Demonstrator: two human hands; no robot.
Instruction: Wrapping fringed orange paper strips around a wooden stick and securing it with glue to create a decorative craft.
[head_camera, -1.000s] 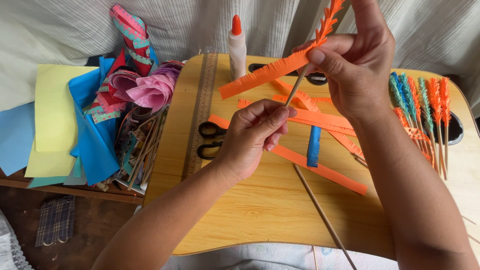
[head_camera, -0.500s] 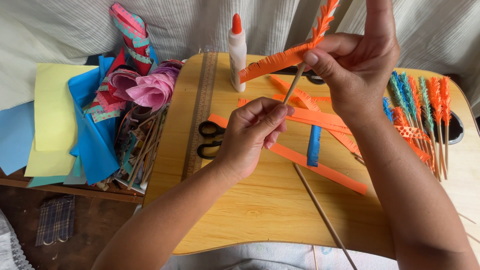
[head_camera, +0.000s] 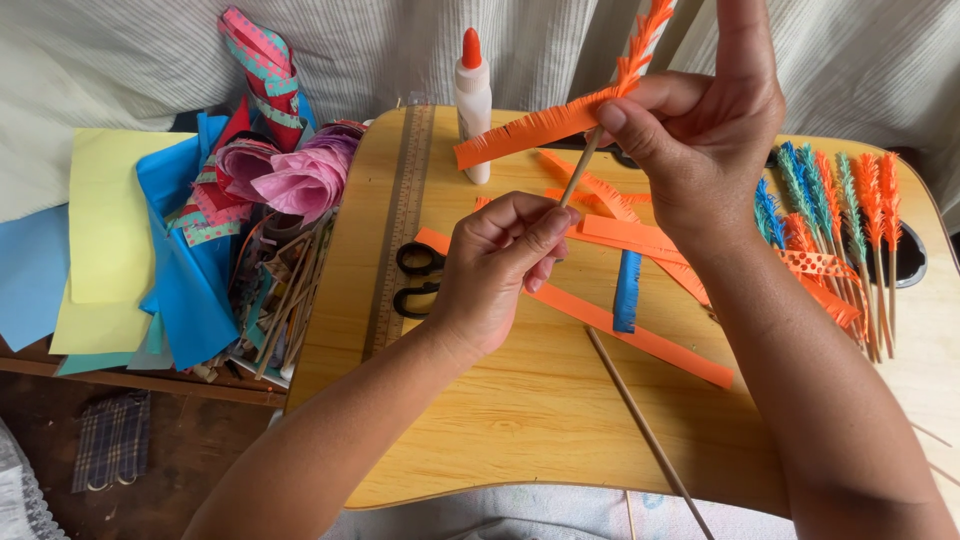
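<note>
My left hand (head_camera: 500, 265) pinches the lower end of a thin wooden stick (head_camera: 579, 168) held above the wooden tray table (head_camera: 520, 420). My right hand (head_camera: 700, 130) is higher and grips the stick's upper part together with a fringed orange paper strip (head_camera: 535, 128), which winds around the stick toward the top. The strip's free end juts left past a white glue bottle with an orange cap (head_camera: 473, 95).
Orange paper strips (head_camera: 640, 335), a blue fringed strip (head_camera: 627, 290), a loose stick (head_camera: 640, 425), black scissors (head_camera: 415, 280) and a ruler (head_camera: 400, 230) lie on the tray. Finished fringed sticks (head_camera: 845, 230) sit at right. Coloured paper sheets (head_camera: 130, 260) and scraps pile up at left.
My right hand has shifted up and slightly right, and the fringed strip's free end has swung upward. My left hand has stayed on the stick's lower end.
</note>
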